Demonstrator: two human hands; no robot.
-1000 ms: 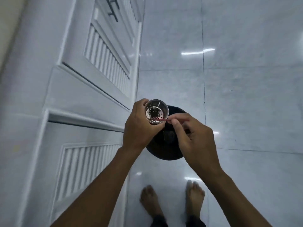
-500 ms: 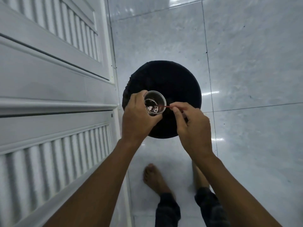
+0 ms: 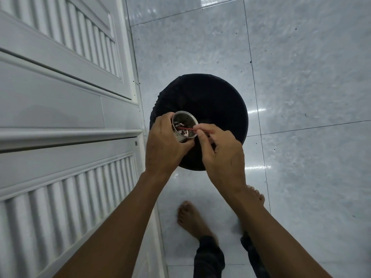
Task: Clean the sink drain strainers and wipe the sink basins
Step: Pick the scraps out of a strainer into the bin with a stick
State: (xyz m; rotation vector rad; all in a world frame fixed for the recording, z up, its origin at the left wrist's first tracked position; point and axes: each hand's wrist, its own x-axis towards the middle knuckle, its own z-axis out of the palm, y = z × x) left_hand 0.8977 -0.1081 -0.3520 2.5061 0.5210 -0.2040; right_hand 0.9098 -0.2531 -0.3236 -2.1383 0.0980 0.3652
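My left hand (image 3: pixel 163 146) grips a small round metal sink strainer (image 3: pixel 184 126), tilted with its open side toward my right hand. Dark bits of debris cling inside the cup. My right hand (image 3: pixel 220 152) pinches a thin red stick (image 3: pixel 185 128) whose tip reaches into the strainer. Both hands hover over a black bin lined with a black bag (image 3: pixel 208 99) standing on the floor. No sink is in view.
White louvred cabinet doors (image 3: pixel 60 109) fill the left side, close to the bin. Glossy pale floor tiles (image 3: pixel 301 77) spread to the right and beyond, with a few dark specks. My bare feet (image 3: pixel 192 219) stand just behind the bin.
The view has dropped a little lower and closer over the bin. The strainer has tilted further toward my right hand, and the stick stays inside it.
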